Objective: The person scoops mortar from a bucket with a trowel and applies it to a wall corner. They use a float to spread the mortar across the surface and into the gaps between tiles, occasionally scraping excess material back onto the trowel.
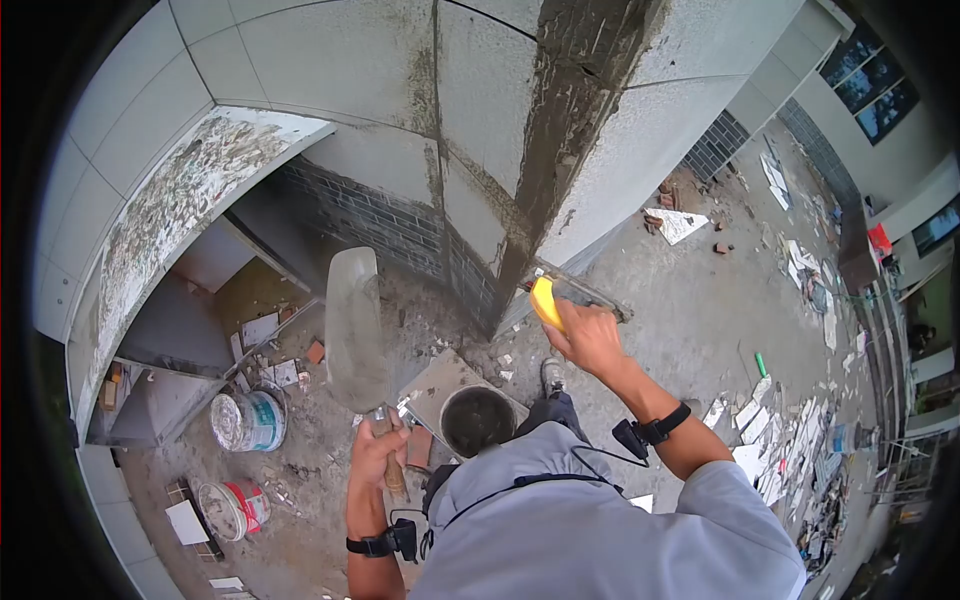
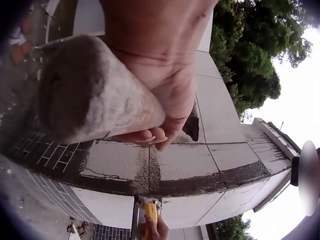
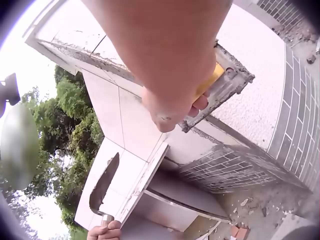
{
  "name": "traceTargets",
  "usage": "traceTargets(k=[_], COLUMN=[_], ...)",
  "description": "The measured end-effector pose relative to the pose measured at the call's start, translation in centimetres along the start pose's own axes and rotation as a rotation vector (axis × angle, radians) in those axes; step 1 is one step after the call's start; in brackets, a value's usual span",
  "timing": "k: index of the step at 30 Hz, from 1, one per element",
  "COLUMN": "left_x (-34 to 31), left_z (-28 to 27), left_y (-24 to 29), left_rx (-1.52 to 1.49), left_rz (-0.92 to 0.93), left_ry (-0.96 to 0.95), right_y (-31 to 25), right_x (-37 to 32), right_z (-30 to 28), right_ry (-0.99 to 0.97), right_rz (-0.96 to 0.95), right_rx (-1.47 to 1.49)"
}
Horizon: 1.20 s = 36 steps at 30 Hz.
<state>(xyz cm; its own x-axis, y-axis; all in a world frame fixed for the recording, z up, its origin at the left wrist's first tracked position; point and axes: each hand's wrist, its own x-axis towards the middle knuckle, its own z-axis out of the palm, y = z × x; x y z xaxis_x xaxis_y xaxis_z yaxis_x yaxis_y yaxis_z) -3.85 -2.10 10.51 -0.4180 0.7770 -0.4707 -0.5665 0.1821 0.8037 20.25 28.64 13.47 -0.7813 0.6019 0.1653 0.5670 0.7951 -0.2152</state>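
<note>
My left hand (image 1: pixel 375 455) grips the wooden handle of a long-bladed trowel (image 1: pixel 355 330), its blade standing up and away from me. In the left wrist view the rounded handle end (image 2: pixel 70 95) looms close to the camera. My right hand (image 1: pixel 590 340) holds a plastering trowel by its yellow handle (image 1: pixel 545 302). That trowel's flat plate (image 3: pixel 225 92) lies at the wall corner, with grey mortar along its edges. Wet dark mortar (image 1: pixel 570 130) forms a band up the corner between pale wall panels (image 1: pixel 680 130).
A dark bucket (image 1: pixel 447 405) holding grey mix stands on a board below me. Two white buckets, one blue-labelled (image 1: pixel 240 422) and one red-labelled (image 1: pixel 225 512), stand at left. Broken white pieces (image 1: pixel 780 440) litter the right ground. A low opening with a ledge (image 1: pixel 200 180) is at left.
</note>
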Motion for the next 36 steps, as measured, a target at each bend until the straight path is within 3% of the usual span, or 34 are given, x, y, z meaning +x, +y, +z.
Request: traceTargets(k=[2,5,7,10,13,15,20,25,29,31,34,36], left_x=[-0.3,-0.9,-1.0,-0.7,-0.2,-0.3,0.0,-0.1,-0.1,-0.1,-0.3,-0.3], left_z=[-0.2,0.0,-0.1,-0.3,-0.3,0.0,-0.1,-0.4,-0.3,-0.1,0.4,0.4], left_y=[-1.0,-1.5,-1.6,-2.4,-2.3,-1.8,-2.2,-2.5,-2.2,-2.2,-1.8,-1.9], left_rx=[0.004,-0.008,-0.020,-0.012,-0.028,0.022,0.020,0.013,0.021,0.019,0.025,0.025], left_rz=[-0.012,-0.027,-0.031,-0.013,-0.005,-0.001,-0.017,-0.048,-0.066,-0.065,-0.080,-0.076], left_ry=[0.019,0.038,0.037,0.015,0.033,-0.035,0.014,0.029,0.029,0.025,0.076,0.069], right_y=[0.5,1.0,1.1,-0.1,-0.7,-0.8,0.8,2.1,0.9,0.2,-0.5,0.7], right_x=[0.9,2.6,3.9,6.0,6.9,5.6,0.3,1.1,5.2,6.7,5.4,3.1], right_z=[0.7,2.1,3.8,6.8,9.2,9.8,9.4,8.5,11.5,13.6,14.9,15.3], right_ry=[0.124,0.126,0.111,-0.083,-0.091,-0.116,-0.046,0.043,-0.001,-0.112,-0.237,-0.185], right_rz=[-0.065,-0.015,-0.013,0.052,-0.001,-0.014,-0.027,0.025,0.050,0.041,-0.017,-0.063], right_rx=[-0.049,-0.100,-0.172,-0.145,-0.103,-0.098,-0.181,-0.120,-0.148,-0.137,-0.047,-0.020])
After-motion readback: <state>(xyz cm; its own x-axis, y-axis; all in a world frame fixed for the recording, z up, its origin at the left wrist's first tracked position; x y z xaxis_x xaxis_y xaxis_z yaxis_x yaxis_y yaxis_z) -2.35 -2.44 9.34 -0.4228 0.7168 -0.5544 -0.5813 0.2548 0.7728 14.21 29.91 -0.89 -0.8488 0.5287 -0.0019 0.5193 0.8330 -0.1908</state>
